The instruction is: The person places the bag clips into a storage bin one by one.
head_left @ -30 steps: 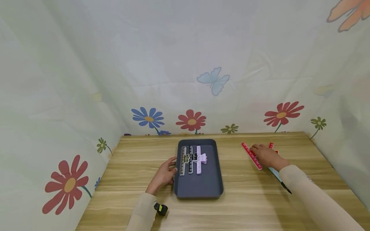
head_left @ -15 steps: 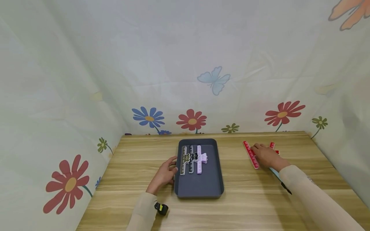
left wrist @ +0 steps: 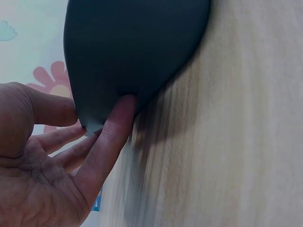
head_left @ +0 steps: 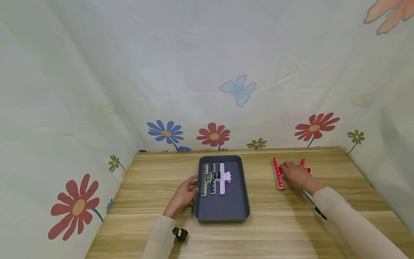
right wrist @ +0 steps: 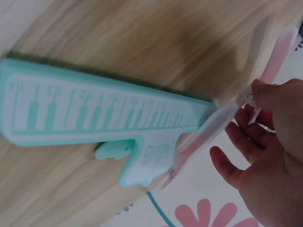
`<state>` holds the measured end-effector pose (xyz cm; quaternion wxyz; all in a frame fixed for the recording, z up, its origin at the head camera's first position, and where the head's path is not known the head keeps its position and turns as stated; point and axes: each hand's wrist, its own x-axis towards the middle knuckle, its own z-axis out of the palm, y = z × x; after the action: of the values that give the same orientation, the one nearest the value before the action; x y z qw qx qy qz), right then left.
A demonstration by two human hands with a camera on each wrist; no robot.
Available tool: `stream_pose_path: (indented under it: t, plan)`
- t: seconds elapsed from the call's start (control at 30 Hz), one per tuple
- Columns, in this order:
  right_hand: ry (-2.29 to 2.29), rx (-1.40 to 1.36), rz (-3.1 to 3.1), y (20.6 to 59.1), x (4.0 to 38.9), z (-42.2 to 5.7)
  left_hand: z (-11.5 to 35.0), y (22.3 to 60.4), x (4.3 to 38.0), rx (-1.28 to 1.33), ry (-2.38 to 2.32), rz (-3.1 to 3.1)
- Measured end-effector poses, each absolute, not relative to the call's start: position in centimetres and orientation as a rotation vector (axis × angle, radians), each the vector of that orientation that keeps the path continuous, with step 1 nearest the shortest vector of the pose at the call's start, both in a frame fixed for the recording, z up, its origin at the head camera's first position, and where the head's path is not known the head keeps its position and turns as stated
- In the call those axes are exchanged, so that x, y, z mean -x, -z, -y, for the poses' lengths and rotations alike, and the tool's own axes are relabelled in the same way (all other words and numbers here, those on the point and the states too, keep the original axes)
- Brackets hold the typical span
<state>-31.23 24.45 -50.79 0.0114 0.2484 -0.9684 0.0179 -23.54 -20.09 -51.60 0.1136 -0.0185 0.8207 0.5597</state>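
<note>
My right hand [head_left: 299, 176] pinches the grip tab of a red clip [head_left: 277, 173] printed with piano keys. In the right wrist view its thumb and fingertips meet on this clip [right wrist: 215, 120], seen edge-on. A teal keyboard clip [right wrist: 106, 111] lies on the table beside it, mostly under the wrist in the head view. Just beyond the right hand shows another red clip [head_left: 303, 162], partly hidden. My left hand [head_left: 182, 196] rests at the left side of a dark grey tray [head_left: 223, 210]; thumb and fairly straight fingers touch its rim and outer wall [left wrist: 137, 42].
Inside the tray lie a black-and-gold clip [head_left: 204, 180], a black-and-white clip [head_left: 213, 180] and a lilac clip [head_left: 222, 180], side by side. A black strapped device [head_left: 180, 233] sits at the left wrist. A flower-printed curtain [head_left: 239, 54] borders the wooden table [head_left: 258, 237].
The red clip in my right hand has turned from slanting to nearly upright in the head view and has shifted slightly. My left hand and the tray have stayed put.
</note>
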Motion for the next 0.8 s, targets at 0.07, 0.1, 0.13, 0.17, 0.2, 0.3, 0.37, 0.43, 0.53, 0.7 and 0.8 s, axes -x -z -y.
stream_pose_path:
  t: [0.07,0.1,0.13,0.17,0.2,0.3,0.37,0.43,0.53,0.7,0.8]
  plan:
    - [-0.059,-0.782,3.010,50.8,31.1,-24.3,20.1,51.7,23.5,0.059,-1.646,-2.403]
    - [-0.067,-0.786,3.004,50.8,31.0,-24.2,20.1,51.7,23.5,0.057,-1.650,-2.401]
    - [-0.070,-0.790,2.997,50.8,30.9,-24.1,20.1,51.8,23.5,0.057,-1.654,-2.399]
    - [-0.074,-0.794,2.991,50.8,30.8,-24.0,20.1,51.8,23.5,0.056,-1.658,-2.395]
    - [-0.075,-0.796,2.987,50.7,30.7,-23.9,20.1,51.9,23.5,0.059,-1.659,-2.393]
    - [-0.097,-0.792,2.998,50.5,30.4,-23.5,20.2,51.9,23.5,0.057,-1.656,-2.392]
    - [-0.104,-0.787,3.008,50.4,30.2,-23.4,20.2,51.9,23.5,0.053,-1.652,-2.396]
    - [-0.117,-0.785,3.014,50.3,30.1,-23.3,20.2,51.9,23.5,0.052,-1.646,-2.399]
    - [-0.126,-0.794,3.006,50.1,29.7,-23.1,20.2,51.9,23.6,0.042,-1.644,-2.401]
    - [-0.124,-0.819,2.979,49.8,29.3,-22.6,20.2,51.9,23.6,0.044,-1.661,-2.393]
    - [-0.121,-0.818,2.964,49.4,29.0,-22.2,20.2,51.8,23.7,0.045,-1.666,-2.395]
